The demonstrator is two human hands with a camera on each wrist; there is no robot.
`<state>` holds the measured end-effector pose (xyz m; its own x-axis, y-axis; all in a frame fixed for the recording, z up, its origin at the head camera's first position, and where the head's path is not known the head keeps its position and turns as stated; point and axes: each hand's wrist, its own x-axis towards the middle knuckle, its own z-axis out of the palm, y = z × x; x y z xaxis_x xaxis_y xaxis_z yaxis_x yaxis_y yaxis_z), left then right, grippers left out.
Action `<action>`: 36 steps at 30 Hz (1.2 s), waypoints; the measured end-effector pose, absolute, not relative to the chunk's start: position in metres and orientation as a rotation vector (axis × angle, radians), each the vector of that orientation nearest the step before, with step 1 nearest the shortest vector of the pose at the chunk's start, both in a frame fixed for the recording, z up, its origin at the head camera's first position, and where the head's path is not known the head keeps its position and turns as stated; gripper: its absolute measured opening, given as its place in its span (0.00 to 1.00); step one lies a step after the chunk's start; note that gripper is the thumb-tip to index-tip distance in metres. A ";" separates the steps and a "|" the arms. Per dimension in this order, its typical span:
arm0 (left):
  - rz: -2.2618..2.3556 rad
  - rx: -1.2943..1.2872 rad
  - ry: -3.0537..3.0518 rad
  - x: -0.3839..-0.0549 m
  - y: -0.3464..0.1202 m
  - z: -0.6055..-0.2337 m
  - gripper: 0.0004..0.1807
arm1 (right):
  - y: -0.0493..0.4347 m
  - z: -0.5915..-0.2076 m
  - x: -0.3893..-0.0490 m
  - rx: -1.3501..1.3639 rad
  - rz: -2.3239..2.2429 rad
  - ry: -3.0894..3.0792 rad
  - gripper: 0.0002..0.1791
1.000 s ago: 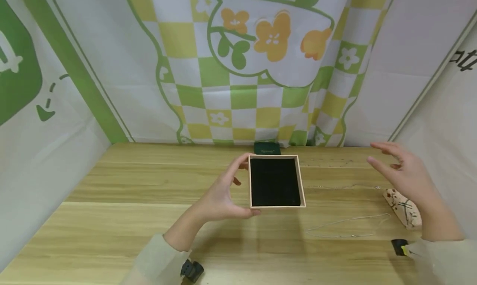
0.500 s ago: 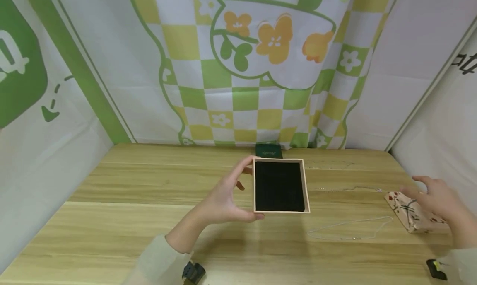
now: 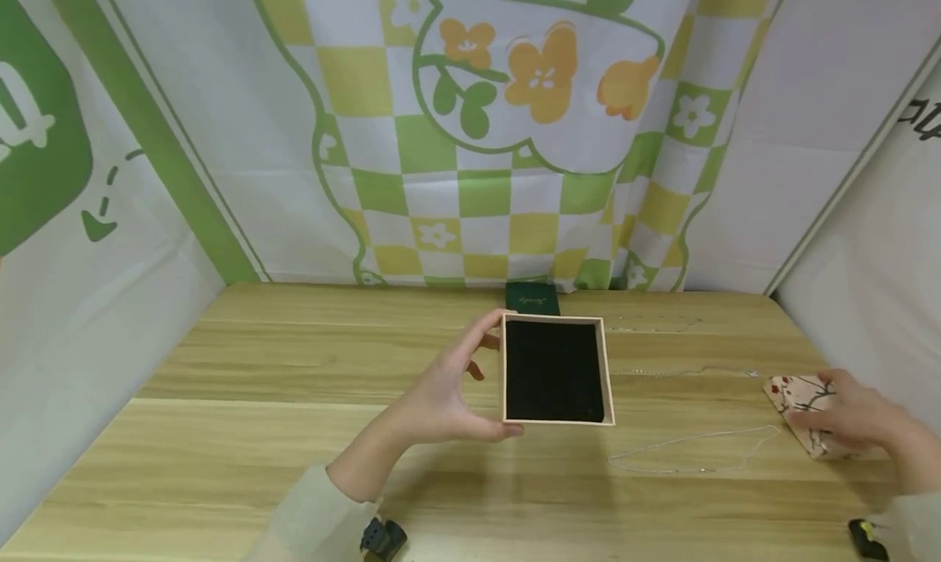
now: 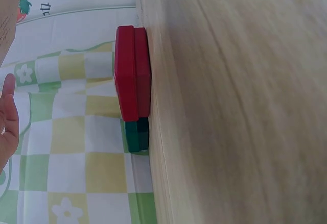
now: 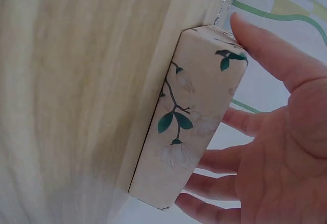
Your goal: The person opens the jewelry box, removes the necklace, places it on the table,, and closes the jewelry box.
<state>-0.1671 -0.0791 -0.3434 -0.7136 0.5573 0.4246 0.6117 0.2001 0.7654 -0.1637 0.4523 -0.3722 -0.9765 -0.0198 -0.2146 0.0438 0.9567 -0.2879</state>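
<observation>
My left hand (image 3: pixel 448 390) holds a shallow square box (image 3: pixel 609 382) with a black lining, thumb along its near edge and fingers at the far left corner. The box is tilted so its inside faces the head camera. At the table's right, my right hand (image 3: pixel 853 415) is over a cream floral box-like piece (image 3: pixel 801 399), printed with branches and blossoms. In the right wrist view, the floral piece (image 5: pixel 189 117) rests on the wood, the thumb beside its upper corner and the fairly straight fingers partly hidden behind it.
Between the hands lie a looped silver chain (image 3: pixel 691 438), a second fine chain (image 3: pixel 691 372) and a third farther back (image 3: pixel 657 329). A dark green box (image 3: pixel 532 299) stands against the checked curtain (image 3: pixel 481 194). The left wrist view shows a red box (image 4: pixel 133 73) beside it.
My right hand has moved right and down from the air onto the floral piece. The left hand keeps its hold on the square box, which has barely shifted.
</observation>
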 end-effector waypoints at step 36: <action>-1.629 -1.183 -2.391 -0.164 -0.082 -0.337 0.63 | 0.272 -0.290 -0.141 -0.731 -0.978 3.268 0.55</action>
